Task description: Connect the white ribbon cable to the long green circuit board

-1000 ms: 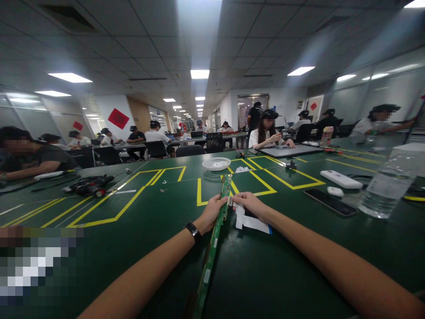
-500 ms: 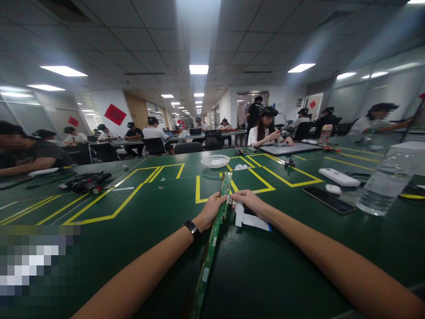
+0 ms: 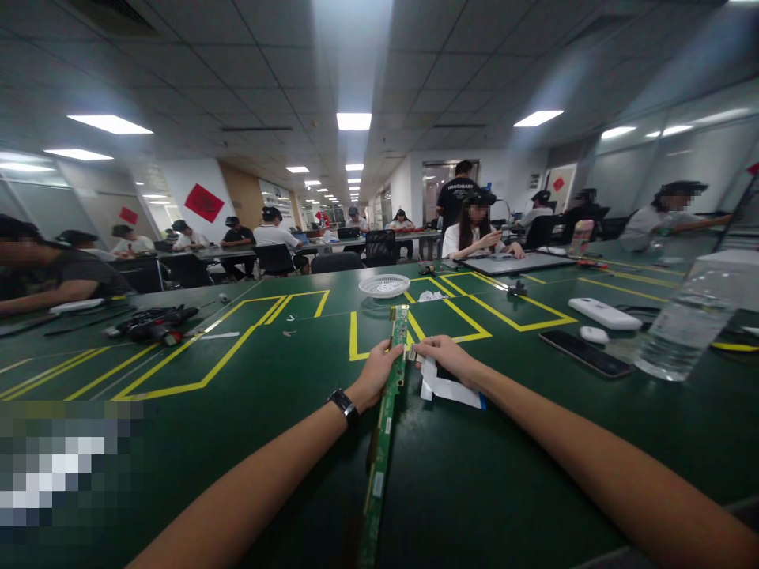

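A long, narrow green circuit board [image 3: 385, 442] runs from the near edge of the view up to the middle. My left hand [image 3: 378, 373] is closed around its far part, thumb on top. Just right of the board, my right hand [image 3: 447, 357] pinches the end of a white flat ribbon cable [image 3: 455, 391]. The pinched end, with a small pale connector, is close to the board's right edge; I cannot tell whether they touch. The cable bends below my right hand and ends in a blue tip.
Beyond the board stand a white woven basket [image 3: 384, 286] and crumpled white paper [image 3: 431, 295]. On the right are a phone [image 3: 586, 353], a white power bank [image 3: 605, 314] and a clear water container [image 3: 681, 324]. Black gear [image 3: 157, 320] lies left. A co-worker [image 3: 474, 229] sits opposite.
The board's near end has swung to the right, so the board stands more upright in view. The ribbon cable's pinched end now shows a small gap from the board.
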Demonstrator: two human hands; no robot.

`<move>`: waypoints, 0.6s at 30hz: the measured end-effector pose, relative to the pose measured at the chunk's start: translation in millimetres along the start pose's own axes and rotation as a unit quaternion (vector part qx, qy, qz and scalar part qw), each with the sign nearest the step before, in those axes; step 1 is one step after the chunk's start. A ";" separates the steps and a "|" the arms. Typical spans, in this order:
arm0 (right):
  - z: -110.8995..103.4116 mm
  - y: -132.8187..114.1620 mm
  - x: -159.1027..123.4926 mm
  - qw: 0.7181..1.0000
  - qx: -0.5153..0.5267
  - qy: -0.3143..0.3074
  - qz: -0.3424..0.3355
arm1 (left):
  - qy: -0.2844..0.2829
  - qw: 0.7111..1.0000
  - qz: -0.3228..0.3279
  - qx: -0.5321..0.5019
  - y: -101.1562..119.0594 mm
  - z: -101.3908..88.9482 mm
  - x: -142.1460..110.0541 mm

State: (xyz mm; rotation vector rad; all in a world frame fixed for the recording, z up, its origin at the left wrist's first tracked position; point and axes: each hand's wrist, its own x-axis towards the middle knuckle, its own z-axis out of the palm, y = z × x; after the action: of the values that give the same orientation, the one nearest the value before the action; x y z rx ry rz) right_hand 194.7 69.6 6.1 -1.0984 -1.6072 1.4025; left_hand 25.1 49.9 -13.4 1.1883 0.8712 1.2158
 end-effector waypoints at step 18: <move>0.8 5.2 1.3 1.000 -0.019 -0.009 0.002 | -0.013 0.996 0.044 0.072 -8.3 -2.3 3.1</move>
State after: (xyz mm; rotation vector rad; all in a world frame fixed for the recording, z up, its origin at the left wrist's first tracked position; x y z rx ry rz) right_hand 194.2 70.7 0.9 -1.1155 -1.6512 1.3935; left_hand 25.3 53.9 -21.6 1.3684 0.9075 1.2221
